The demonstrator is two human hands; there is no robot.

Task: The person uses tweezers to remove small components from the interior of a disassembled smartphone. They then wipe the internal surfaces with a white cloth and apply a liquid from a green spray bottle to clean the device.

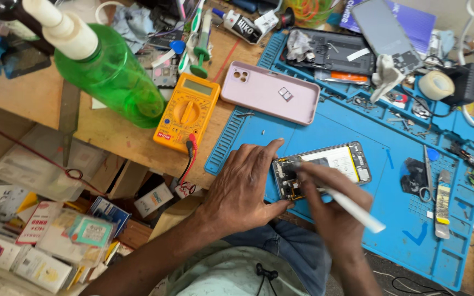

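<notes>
Pinched between the right hand's (333, 211) fingers, a white pen-shaped tool (352, 209) slants from lower right up to upper left, its tip over the camera end of the opened phone (322, 169). Left hand (245, 186) braces that phone, thumb along its near edge and forefinger along its far edge, fingers pressed to the frame. Beneath lies a blue work mat (357, 131) on the wooden bench. Phone's long axis runs left to right, tilted slightly upward at the right, battery toward the right. Behind it rest a green bottle (111, 68), a pink phone case (270, 92) and a yellow multimeter (187, 112); scissors (427, 178) lie to the right.
</notes>
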